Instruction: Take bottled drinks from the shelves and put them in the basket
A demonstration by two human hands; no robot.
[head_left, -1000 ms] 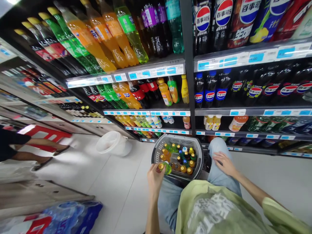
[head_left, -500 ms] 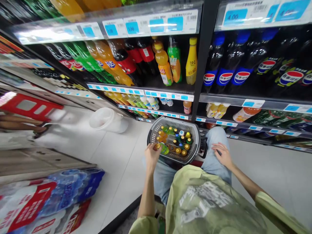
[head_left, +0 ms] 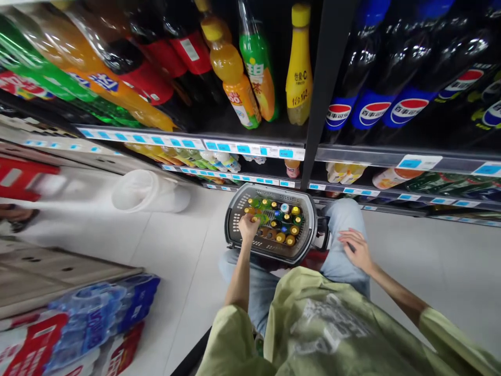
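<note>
My left hand (head_left: 249,227) reaches into the grey shopping basket (head_left: 312,230), its fingers pinched at the yellow-orange cap of a small green bottle (head_left: 263,219). The fingers partly cover that bottle, which lies tilted among the others. Several small bottles stand upright in the basket, with yellow, blue and white caps, such as a yellow-capped bottle (head_left: 290,240) at the near right. My right hand (head_left: 357,250) rests on my right knee, fingers stretched out, holding nothing.
Shelves of drinks rise ahead, with yellow bottles (head_left: 299,68) and cola bottles (head_left: 373,99). On the floor at left lies a white bucket (head_left: 168,194). Shrink-wrapped water bottles (head_left: 97,313) are stacked at lower left. A person's foot (head_left: 19,218) shows at the left edge.
My left hand has moved with the green bottle from the basket's near left edge further inward. My right hand stays on the knee. The view has shifted closer to the shelves.
</note>
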